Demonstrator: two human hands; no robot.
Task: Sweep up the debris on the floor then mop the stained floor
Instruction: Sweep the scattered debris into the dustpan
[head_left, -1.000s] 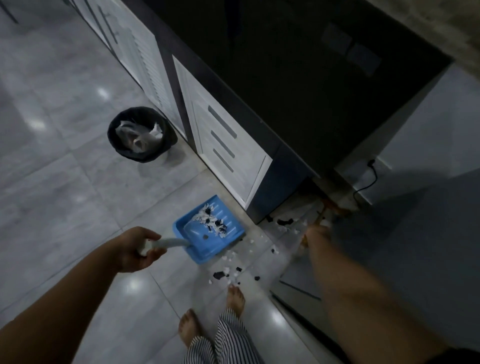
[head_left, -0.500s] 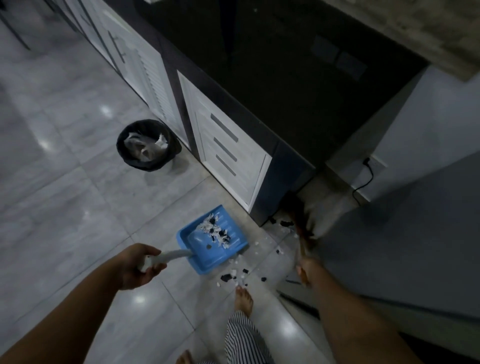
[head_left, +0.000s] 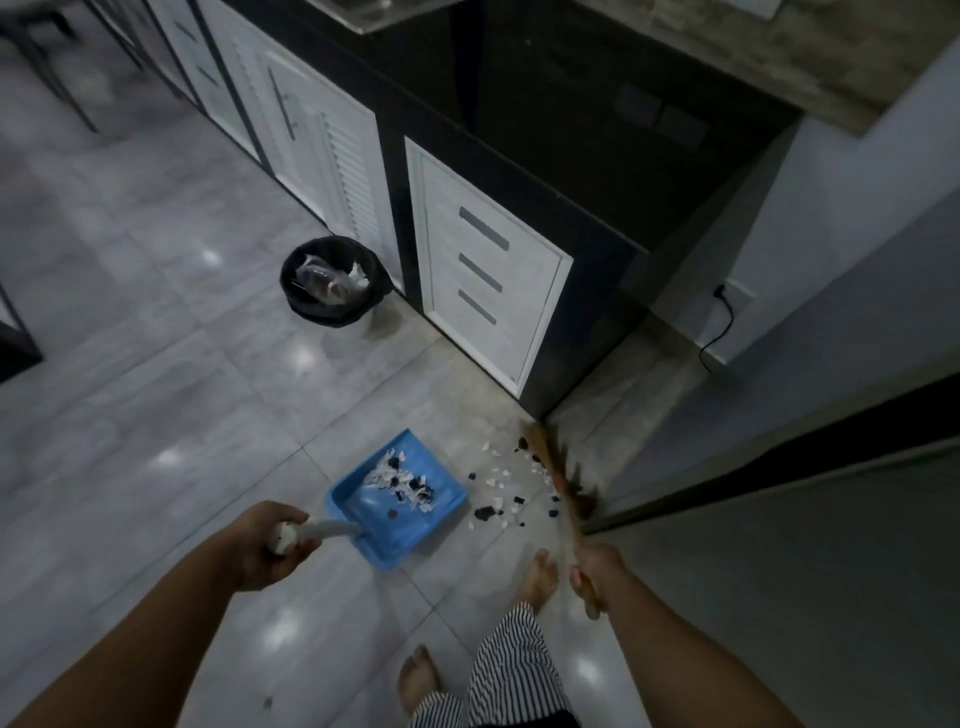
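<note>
A blue dustpan rests on the grey tiled floor with black and white scraps piled inside it. My left hand grips its pale handle. Loose debris, small white and black bits, lies scattered on the tiles just right of the pan's mouth. My right hand holds a brown broom, blurred by motion, whose bristles touch the floor to the right of the scraps, near the cabinet corner.
A black bin with rubbish in it stands by the white cabinet drawers. A dark counter runs above. A wall socket with a black cord is at the right. My bare feet stand just below the debris.
The broom has swung from the gap beside the cabinet leftwards to the scraps. My right hand has drawn back towards me. The dustpan stays on the floor in my left hand.
</note>
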